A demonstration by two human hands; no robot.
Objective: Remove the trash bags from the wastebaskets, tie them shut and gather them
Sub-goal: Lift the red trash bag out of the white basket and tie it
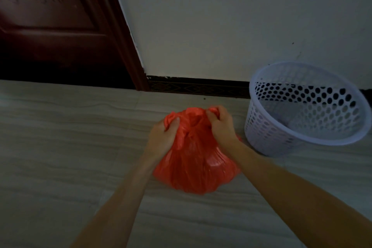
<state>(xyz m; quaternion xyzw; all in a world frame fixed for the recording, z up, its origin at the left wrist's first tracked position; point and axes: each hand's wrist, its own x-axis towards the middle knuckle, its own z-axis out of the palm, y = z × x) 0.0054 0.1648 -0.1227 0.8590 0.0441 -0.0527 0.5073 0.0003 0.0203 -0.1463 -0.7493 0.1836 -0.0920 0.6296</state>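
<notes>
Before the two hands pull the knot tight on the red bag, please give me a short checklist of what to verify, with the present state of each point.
1. Left hand grips one gathered end of the red bag: ok.
2. Right hand grips the other end: ok.
3. Bag is out of the white wastebasket and on the floor: ok.
4. Ends crossed into a knot: cannot tell.
5. Bag free of tears or spills: none visible; far side cannot tell.
6. Wastebasket holds no bag: ok.

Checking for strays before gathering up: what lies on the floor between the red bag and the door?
Nothing: in the head view the pale floor is bare between the red bag, gripped by both hands, and the door.
</notes>
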